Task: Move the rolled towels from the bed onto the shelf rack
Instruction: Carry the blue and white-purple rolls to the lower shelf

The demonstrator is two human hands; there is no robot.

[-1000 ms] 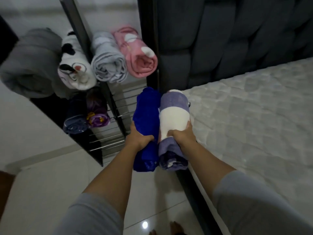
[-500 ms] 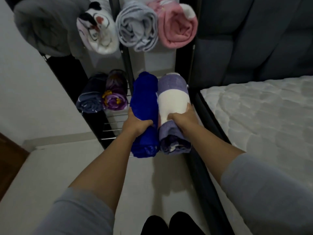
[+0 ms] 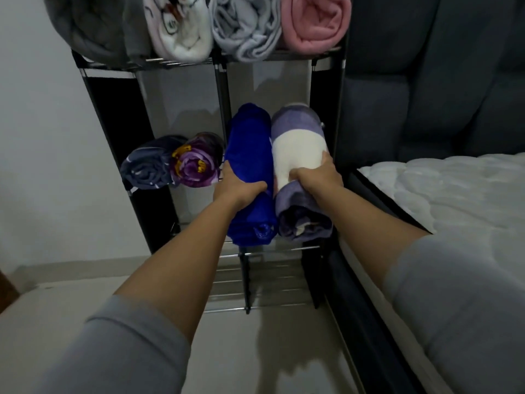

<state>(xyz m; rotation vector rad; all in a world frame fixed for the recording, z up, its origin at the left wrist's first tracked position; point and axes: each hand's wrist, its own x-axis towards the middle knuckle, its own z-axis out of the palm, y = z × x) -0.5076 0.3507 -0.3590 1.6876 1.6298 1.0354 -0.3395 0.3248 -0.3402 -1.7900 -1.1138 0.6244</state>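
Observation:
My left hand [image 3: 237, 186] grips a rolled royal-blue towel [image 3: 250, 155]. Beside it, my right hand [image 3: 316, 174] grips a rolled purple-and-white towel [image 3: 295, 146]. Both rolls point lengthwise into the right half of the middle tier of the black shelf rack [image 3: 221, 81], their near ends sticking out toward me. I cannot tell whether they rest on the tier's bars. The bed [image 3: 454, 194], with its white quilted mattress, lies at the right with no towels visible on it.
The top tier holds a grey roll [image 3: 93, 27], a cartoon-print roll [image 3: 179, 29], a light grey roll [image 3: 244, 27] and a pink roll [image 3: 312, 21]. The middle tier's left half holds a dark navy roll [image 3: 147, 166] and a purple floral roll [image 3: 196, 163]. A dark padded headboard [image 3: 426, 81] stands right of the rack.
Both hands carried the two rolls from over the bed's edge leftward and forward into the rack's middle tier. The view dropped lower and closer to the rack.

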